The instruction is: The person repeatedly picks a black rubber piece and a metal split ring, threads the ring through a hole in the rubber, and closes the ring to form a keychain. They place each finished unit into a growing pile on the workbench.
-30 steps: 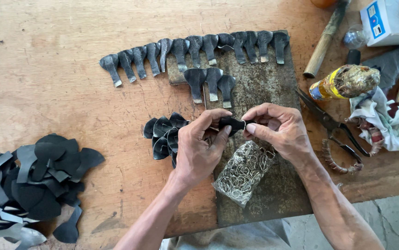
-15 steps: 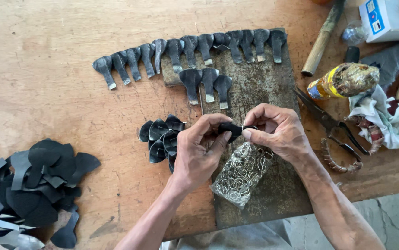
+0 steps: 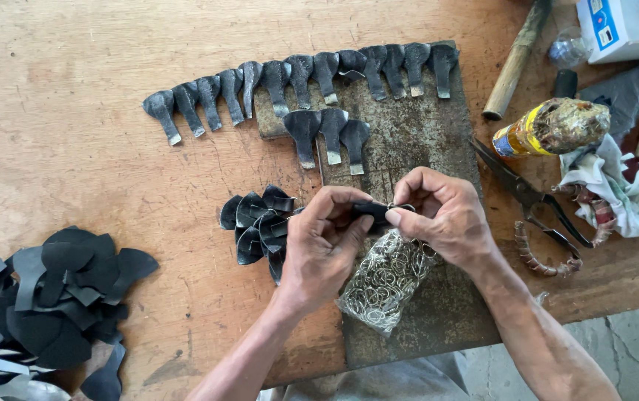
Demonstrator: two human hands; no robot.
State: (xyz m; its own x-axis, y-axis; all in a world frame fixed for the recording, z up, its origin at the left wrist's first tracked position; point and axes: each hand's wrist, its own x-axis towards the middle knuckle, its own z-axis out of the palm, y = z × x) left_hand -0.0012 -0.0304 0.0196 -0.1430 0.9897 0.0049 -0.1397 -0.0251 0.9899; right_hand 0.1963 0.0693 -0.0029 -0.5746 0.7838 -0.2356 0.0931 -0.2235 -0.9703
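My left hand (image 3: 325, 249) pinches a small black leather piece (image 3: 370, 212) between thumb and fingers. My right hand (image 3: 444, 215) meets it from the right, fingertips on the piece's end and on a small metal ring. Just below both hands lies a clear plastic bag of metal rings (image 3: 382, 283). A small heap of folded black leather pieces (image 3: 256, 220) sits to the left of my left hand.
Rows of finished dark leather tabs (image 3: 301, 76) lie along the top of a worn metal slab (image 3: 416, 141). Cut leather scraps (image 3: 45, 304) pile at the left. Scissors (image 3: 535, 204), a glue bottle (image 3: 549, 128), a hammer handle (image 3: 516, 59), rags (image 3: 624, 189) and a box (image 3: 624, 26) crowd the right.
Both hands stay together over the bag, working the same leather piece; fingers have shifted slightly. The view has drifted a little.
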